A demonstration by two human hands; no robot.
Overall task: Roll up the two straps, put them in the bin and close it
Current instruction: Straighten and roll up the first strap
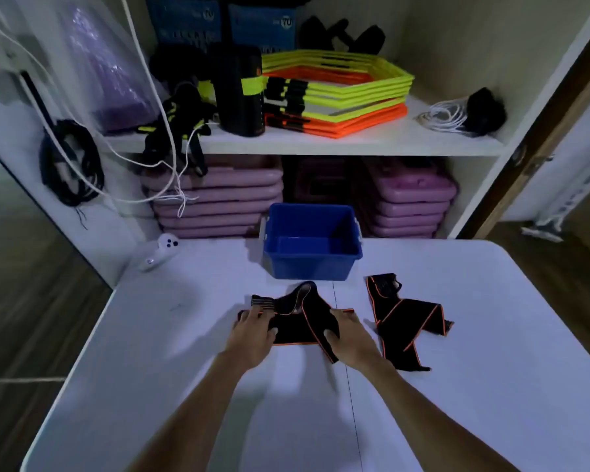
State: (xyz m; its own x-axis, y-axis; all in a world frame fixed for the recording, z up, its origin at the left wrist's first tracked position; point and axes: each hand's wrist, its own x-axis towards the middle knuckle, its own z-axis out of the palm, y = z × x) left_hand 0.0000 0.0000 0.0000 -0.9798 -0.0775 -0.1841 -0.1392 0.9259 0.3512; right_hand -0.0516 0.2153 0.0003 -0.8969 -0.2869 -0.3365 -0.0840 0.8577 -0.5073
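Note:
Two black straps with orange edging lie unrolled on the white table (150, 352). The nearer strap (297, 318) is bunched in front of me, and both hands are on it. My left hand (252, 335) pinches its left end, thumb under the fabric. My right hand (346, 335) grips its right part. The second strap (404, 323) lies loose in zigzag folds to the right, untouched. An open blue bin (310, 247) stands just behind the straps at the table's far edge, and it looks empty. No lid is in sight.
A white game controller (159, 252) rests at the table's far left corner. Behind the table stands a shelf unit with yellow and orange hexagon frames (338, 93), a black cylinder (241, 93), stacked pink cases (215, 199) and hanging white cords (171, 172).

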